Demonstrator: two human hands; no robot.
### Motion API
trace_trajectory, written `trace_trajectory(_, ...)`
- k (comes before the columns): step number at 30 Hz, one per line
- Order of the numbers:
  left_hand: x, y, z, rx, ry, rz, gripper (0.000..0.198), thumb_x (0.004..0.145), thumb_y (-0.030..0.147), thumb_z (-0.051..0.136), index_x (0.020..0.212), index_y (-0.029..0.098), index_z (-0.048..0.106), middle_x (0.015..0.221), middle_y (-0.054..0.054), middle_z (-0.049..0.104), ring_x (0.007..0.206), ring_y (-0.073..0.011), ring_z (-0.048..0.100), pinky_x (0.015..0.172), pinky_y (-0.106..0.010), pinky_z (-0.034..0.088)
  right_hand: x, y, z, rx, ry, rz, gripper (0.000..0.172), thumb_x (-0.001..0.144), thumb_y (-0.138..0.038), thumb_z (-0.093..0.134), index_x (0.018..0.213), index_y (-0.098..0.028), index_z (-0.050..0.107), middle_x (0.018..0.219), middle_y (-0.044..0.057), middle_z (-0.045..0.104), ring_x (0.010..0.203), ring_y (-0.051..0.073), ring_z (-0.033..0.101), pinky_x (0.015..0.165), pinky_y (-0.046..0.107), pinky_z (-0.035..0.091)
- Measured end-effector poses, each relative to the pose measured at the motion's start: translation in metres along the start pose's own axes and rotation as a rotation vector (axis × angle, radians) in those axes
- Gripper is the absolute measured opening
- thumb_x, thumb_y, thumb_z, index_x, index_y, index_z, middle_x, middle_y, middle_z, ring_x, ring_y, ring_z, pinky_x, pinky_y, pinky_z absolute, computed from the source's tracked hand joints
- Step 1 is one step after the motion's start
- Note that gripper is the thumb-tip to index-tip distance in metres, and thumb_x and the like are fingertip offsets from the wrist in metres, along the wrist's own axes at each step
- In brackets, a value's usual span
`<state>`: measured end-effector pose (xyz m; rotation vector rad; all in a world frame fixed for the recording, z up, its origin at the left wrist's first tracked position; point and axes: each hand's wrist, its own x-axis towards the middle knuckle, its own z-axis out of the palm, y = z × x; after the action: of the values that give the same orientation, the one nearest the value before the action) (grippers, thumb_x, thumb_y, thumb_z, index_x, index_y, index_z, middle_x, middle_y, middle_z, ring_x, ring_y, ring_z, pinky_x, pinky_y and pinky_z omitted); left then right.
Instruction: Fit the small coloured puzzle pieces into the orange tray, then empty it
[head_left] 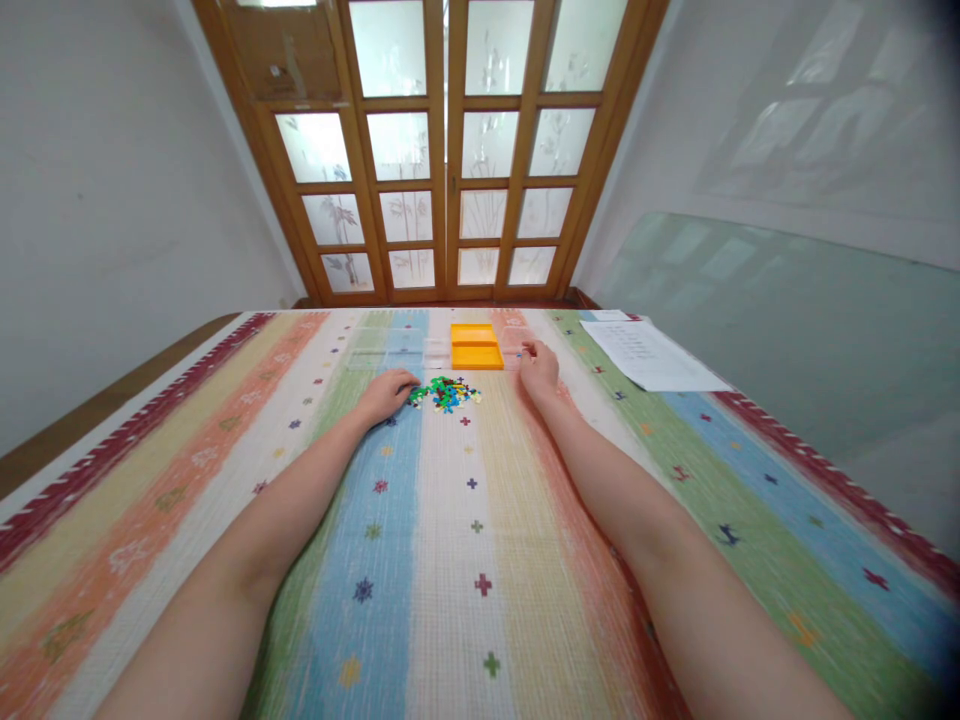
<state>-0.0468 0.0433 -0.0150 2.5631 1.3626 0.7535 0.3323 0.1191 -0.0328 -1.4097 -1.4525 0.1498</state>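
Note:
A small heap of colourful little pieces (448,393), mostly green, blue and yellow, lies on the striped tablecloth. At its left edge is my left hand (386,396), fingers curled together and touching the outermost pieces; anything between them is too small to make out. My right hand (541,370) is bent in a pinch over a clear plastic tray (513,335), and what the fingertips hold cannot be made out. Between the hands, just behind the heap, sits an orange two-part box (477,357). Another clear plastic tray (375,345) stands to its left.
Sheets of printed paper (652,354) lie at the table's far right. The striped tablecloth (450,560) covers the table. Beyond the far edge are wooden doors with glass panes (448,240), and a pale glass panel (780,330) leans against the right wall.

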Motion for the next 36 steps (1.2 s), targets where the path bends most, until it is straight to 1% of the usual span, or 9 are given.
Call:
trace_trajectory(5,-0.001,0.001,-0.003,-0.017,-0.028,0.014,0.029,0.096,0.024,0.055,0.112,0.023,0.079,0.114,-0.009,0.075,0.111,-0.0253,0.068,0.106,-0.040,0.051,-0.016,-0.019,0.009,-0.025,-0.101,-0.111,0.033,0.091,-0.023,0.049,0.110,-0.019,0.076,0.113,0.012,0.077,0.106,0.030,0.066,0.100,0.045,0.049)
trace_trajectory(9,-0.001,0.002,-0.003,-0.032,-0.032,0.013,0.027,0.095,0.028,0.057,0.111,0.025,0.079,0.113,-0.008,0.075,0.111,-0.0258,0.069,0.106,-0.041,0.051,-0.026,-0.036,0.011,-0.060,-0.176,-0.254,0.031,0.092,-0.023,0.052,0.112,-0.018,0.075,0.115,0.014,0.076,0.110,0.031,0.065,0.102,0.046,0.047)
trace_trajectory(11,0.000,0.003,-0.004,-0.035,-0.030,0.016,0.027,0.095,0.028,0.057,0.111,0.025,0.079,0.113,-0.008,0.075,0.111,-0.0263,0.069,0.106,-0.042,0.050,-0.028,-0.043,0.010,-0.083,-0.213,-0.286,0.030,0.093,-0.022,0.053,0.112,-0.018,0.076,0.115,0.014,0.075,0.111,0.032,0.064,0.103,0.048,0.047)
trace_trajectory(16,0.001,0.003,-0.004,-0.036,-0.042,0.000,0.026,0.094,0.029,0.058,0.109,0.025,0.080,0.112,-0.008,0.075,0.111,-0.0270,0.068,0.107,-0.043,0.049,-0.031,-0.050,0.004,-0.102,-0.248,-0.282,0.029,0.095,-0.020,0.051,0.111,-0.019,0.076,0.115,0.014,0.075,0.112,0.032,0.063,0.104,0.049,0.045)
trace_trajectory(23,0.001,0.000,-0.004,0.008,-0.001,-0.046,0.019,0.093,0.031,0.063,0.097,0.025,0.080,0.103,-0.008,0.074,0.104,-0.0268,0.068,0.102,-0.042,0.051,-0.031,-0.052,0.003,-0.121,-0.264,-0.281,0.028,0.094,-0.019,0.053,0.109,-0.019,0.076,0.113,0.013,0.076,0.111,0.031,0.063,0.102,0.046,0.045)
trace_trajectory(30,0.000,0.000,-0.003,0.006,0.022,-0.043,0.017,0.093,0.032,0.062,0.092,0.023,0.077,0.100,-0.008,0.073,0.101,-0.0260,0.068,0.099,-0.041,0.051,-0.032,-0.052,0.003,-0.117,-0.262,-0.299,0.027,0.094,-0.020,0.053,0.107,-0.020,0.076,0.111,0.012,0.076,0.109,0.030,0.064,0.101,0.046,0.046)
trace_trajectory(33,0.000,0.000,-0.001,-0.035,0.075,-0.100,0.015,0.092,0.033,0.062,0.091,0.023,0.074,0.097,-0.007,0.074,0.096,-0.0250,0.068,0.092,-0.039,0.052,-0.032,-0.052,0.003,-0.116,-0.263,-0.304,0.026,0.094,-0.021,0.053,0.106,-0.020,0.077,0.111,0.012,0.076,0.109,0.031,0.064,0.102,0.047,0.046)
trace_trajectory(36,0.002,-0.003,0.001,-0.207,0.200,-0.231,0.015,0.091,0.035,0.061,0.092,0.022,0.070,0.088,-0.005,0.073,0.082,-0.0216,0.068,0.081,-0.036,0.053,-0.032,-0.053,0.002,-0.117,-0.263,-0.312,0.026,0.094,-0.022,0.054,0.106,-0.020,0.077,0.111,0.013,0.077,0.109,0.031,0.065,0.102,0.047,0.047)
